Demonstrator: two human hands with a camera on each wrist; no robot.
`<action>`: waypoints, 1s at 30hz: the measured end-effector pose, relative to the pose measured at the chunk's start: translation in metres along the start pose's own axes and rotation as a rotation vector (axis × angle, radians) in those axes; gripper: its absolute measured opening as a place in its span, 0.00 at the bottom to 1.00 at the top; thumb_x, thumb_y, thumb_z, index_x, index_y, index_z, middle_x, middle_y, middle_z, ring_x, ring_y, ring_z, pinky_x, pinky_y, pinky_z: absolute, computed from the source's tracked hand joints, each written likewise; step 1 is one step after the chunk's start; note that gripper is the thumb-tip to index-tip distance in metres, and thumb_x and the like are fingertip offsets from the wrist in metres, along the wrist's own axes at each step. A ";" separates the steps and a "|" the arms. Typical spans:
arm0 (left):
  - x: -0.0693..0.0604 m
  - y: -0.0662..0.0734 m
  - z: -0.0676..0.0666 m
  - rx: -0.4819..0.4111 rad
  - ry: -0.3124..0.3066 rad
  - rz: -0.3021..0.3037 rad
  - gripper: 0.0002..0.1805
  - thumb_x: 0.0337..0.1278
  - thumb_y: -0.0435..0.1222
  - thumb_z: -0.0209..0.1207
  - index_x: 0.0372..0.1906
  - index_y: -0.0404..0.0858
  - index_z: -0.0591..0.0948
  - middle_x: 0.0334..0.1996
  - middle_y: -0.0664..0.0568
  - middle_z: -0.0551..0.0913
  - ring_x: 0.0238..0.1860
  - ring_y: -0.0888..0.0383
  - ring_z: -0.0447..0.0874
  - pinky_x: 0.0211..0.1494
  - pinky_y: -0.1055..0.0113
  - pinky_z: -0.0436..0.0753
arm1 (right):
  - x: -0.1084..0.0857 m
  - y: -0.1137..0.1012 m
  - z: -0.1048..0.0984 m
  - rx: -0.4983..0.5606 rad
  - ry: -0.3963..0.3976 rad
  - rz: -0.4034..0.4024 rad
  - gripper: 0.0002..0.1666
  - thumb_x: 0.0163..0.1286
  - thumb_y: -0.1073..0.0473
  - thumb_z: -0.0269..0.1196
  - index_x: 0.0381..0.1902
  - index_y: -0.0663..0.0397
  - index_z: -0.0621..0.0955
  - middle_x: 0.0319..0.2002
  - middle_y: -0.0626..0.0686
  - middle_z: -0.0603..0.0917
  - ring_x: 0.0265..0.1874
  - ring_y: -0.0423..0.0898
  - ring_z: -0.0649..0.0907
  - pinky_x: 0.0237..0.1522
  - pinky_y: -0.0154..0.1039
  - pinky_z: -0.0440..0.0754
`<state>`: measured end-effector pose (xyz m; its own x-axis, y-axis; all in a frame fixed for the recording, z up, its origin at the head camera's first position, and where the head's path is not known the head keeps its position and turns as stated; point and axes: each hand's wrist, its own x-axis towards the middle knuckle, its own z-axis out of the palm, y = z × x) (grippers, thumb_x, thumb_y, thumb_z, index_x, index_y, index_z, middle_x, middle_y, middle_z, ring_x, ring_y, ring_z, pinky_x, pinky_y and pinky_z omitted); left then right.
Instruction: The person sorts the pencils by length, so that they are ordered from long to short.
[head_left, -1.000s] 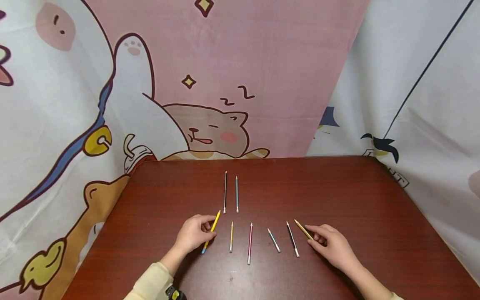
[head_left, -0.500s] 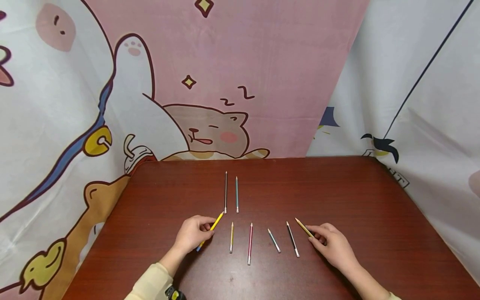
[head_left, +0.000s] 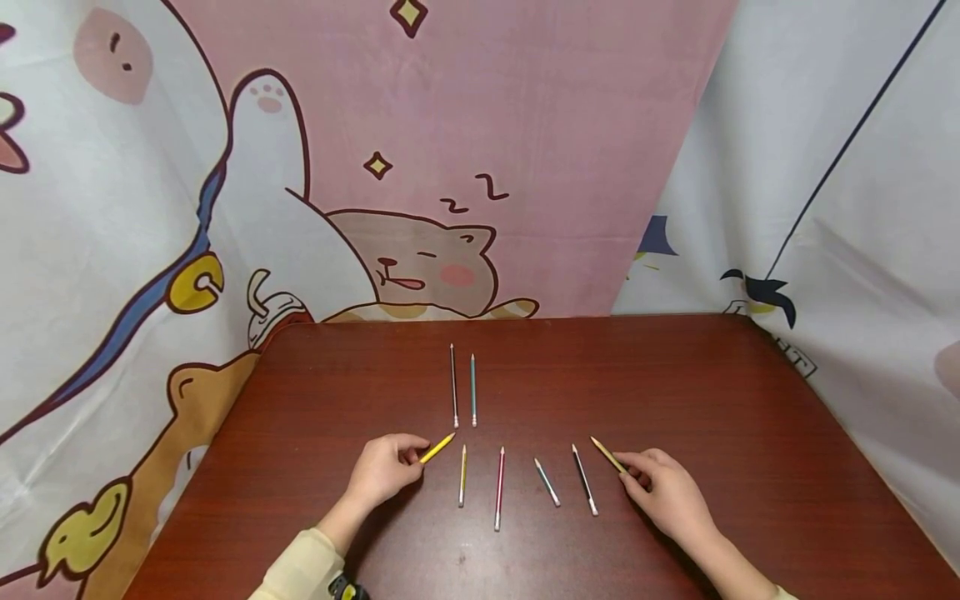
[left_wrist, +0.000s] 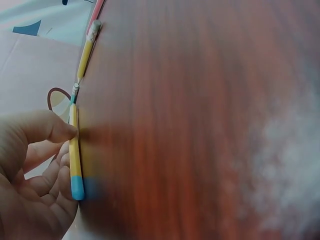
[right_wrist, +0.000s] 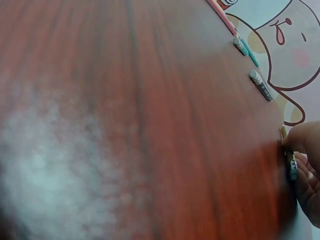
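Yellow along its shaft, the blue-ended pencil (head_left: 437, 448) is being pinched between the thumb and fingers of the left hand (head_left: 385, 468), its tip pointing far and right. The right hand (head_left: 669, 490) is pinching a gold pencil (head_left: 607, 455), its tip pointing far and left. Between the hands a short yellow pencil (head_left: 462, 477), a red pencil (head_left: 499, 490), a short teal pencil (head_left: 547, 482) and a black pencil (head_left: 585, 481) are lying apart in a loose row. Just beyond the blue-ended pencil's tip, a long dark pencil (head_left: 453, 386) and a long teal pencil (head_left: 473, 391) are lying side by side. These six are resting on a reddish-brown table (head_left: 720, 392); a printed cloth (head_left: 570, 150) is hanging behind it.
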<state>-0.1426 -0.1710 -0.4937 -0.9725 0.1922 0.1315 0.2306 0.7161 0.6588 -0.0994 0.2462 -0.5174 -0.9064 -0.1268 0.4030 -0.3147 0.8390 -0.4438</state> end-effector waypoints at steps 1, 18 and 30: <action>0.000 0.000 0.000 0.009 -0.003 0.001 0.17 0.38 0.27 0.66 0.40 0.40 0.89 0.21 0.65 0.78 0.23 0.68 0.73 0.29 0.70 0.72 | 0.000 0.000 0.000 0.002 0.000 0.002 0.19 0.51 0.70 0.75 0.42 0.50 0.88 0.29 0.41 0.79 0.24 0.31 0.74 0.24 0.33 0.74; 0.001 -0.002 -0.004 -0.069 -0.001 -0.053 0.14 0.42 0.28 0.63 0.39 0.40 0.87 0.21 0.63 0.79 0.23 0.67 0.74 0.30 0.69 0.73 | 0.007 0.004 0.001 0.086 0.038 0.082 0.15 0.55 0.69 0.72 0.40 0.51 0.87 0.26 0.39 0.75 0.22 0.31 0.72 0.23 0.32 0.69; 0.007 0.011 -0.004 -0.300 0.008 -0.101 0.12 0.46 0.25 0.62 0.41 0.32 0.84 0.23 0.53 0.78 0.19 0.62 0.78 0.23 0.68 0.80 | 0.012 0.007 -0.006 0.156 -0.007 0.194 0.15 0.59 0.65 0.71 0.45 0.55 0.84 0.26 0.40 0.79 0.22 0.31 0.75 0.24 0.33 0.71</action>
<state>-0.1471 -0.1646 -0.4825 -0.9905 0.1240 0.0587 0.1136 0.5009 0.8580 -0.1108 0.2541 -0.5106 -0.9558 0.0245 0.2929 -0.1739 0.7564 -0.6306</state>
